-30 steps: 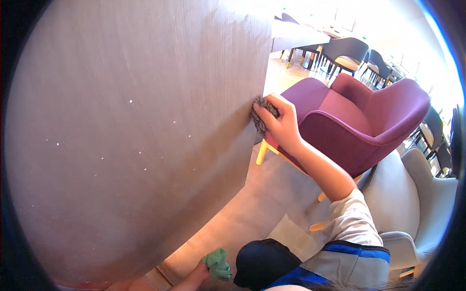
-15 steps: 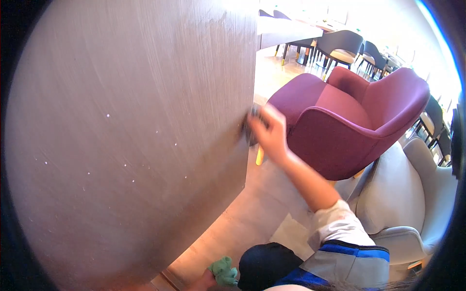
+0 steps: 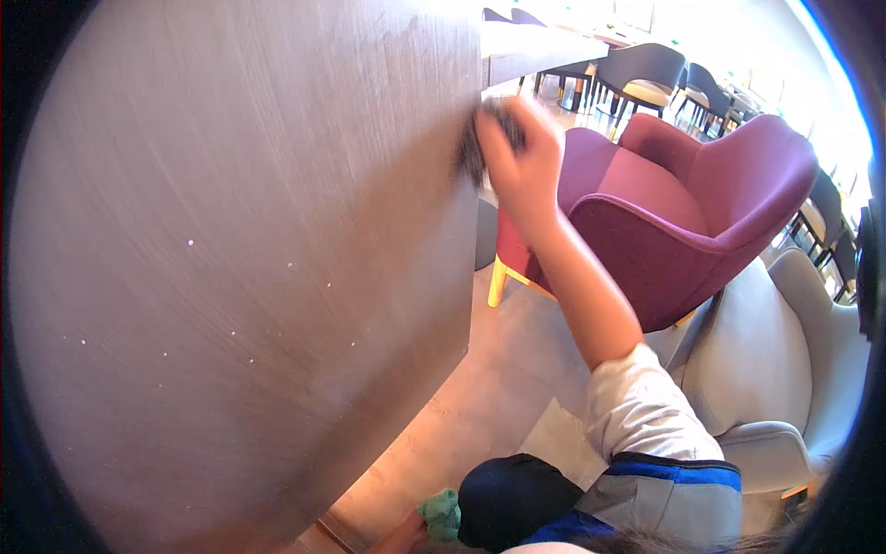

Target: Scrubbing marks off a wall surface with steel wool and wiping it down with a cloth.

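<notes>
My right hand [image 3: 535, 157] is closed round a dark pad [image 3: 472, 152], blurred by motion, so its exact kind cannot be made out. It presses the pad against the right edge of a large brown wood-grain panel [image 3: 249, 185], in the upper part of the view. Several small white specks dot the panel's surface. Low in the view, my left hand [image 3: 406, 535] grips a crumpled green cloth [image 3: 441, 514] beside the dark round shape at my knee. Much of that hand is cut off by the lower edge.
A maroon armchair [image 3: 683, 258] with light wooden legs stands just right of my forearm. Nearer, at the right, is a grey armchair [image 3: 748, 360]. Dark chairs [image 3: 646, 74] and a table [image 3: 544, 51] stand farther back. A pale square [image 3: 558, 448] lies on the floor.
My right hand has moved upward along the panel's right edge with the dark pad. The left hand and green cloth have shifted slightly to the right.
</notes>
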Tool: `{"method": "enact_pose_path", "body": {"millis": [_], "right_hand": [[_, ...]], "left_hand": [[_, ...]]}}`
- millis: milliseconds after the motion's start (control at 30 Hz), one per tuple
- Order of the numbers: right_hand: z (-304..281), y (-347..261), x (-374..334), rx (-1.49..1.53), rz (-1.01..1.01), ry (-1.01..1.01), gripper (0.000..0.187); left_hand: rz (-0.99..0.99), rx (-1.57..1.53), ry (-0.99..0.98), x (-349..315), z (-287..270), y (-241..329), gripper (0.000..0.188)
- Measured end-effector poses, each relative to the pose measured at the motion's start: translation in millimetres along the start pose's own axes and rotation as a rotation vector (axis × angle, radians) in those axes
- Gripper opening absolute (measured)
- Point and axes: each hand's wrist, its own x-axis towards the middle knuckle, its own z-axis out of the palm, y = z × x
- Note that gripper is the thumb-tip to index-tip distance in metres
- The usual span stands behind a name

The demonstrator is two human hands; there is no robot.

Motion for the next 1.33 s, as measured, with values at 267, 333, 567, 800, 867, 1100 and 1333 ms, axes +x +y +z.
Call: {"method": "enact_pose_path", "body": {"millis": [267,333,567,800,867,1100,1333], "right_hand": [[-11.6,11.0,-20.9,0.111,0.251,-0.042,0.016],[-2.1,-5.3,18.9,0.173,0.107,0.048,0.016],[9.6,-11.9,14.7,-0.121,-0.369,0.122,0.019],[-16.2,22.5,-66.4,-0.032,-0.140,-0.048,0.025],[-6.7,16.1,-39.4,0.001,-0.148,0.026,0.028],[-8.0,21.9,-2.9,-0.028,-0.176,0.092,0.039],[3.6,12.4,6.6,-0.007,-0.208,0.130,0.041]], "left_hand": [[0.078,0.063,0.089,11.9,-32.5,-3.6,0.026],[0.099,0.086,0.110,13.3,-39.1,-0.3,0.026],[0.148,0.137,0.217,19.9,-75.5,-11.3,0.025],[0.226,0.173,0.370,7.3,-100.3,-19.4,0.025],[0.340,-0.097,0.307,-5.3,-102.9,-27.0,0.023],[0.634,0.275,0.556,-28.9,-17.3,-107.9,0.017],[0.476,-0.278,0.555,-84.7,9.7,-123.7,0.051]]}}
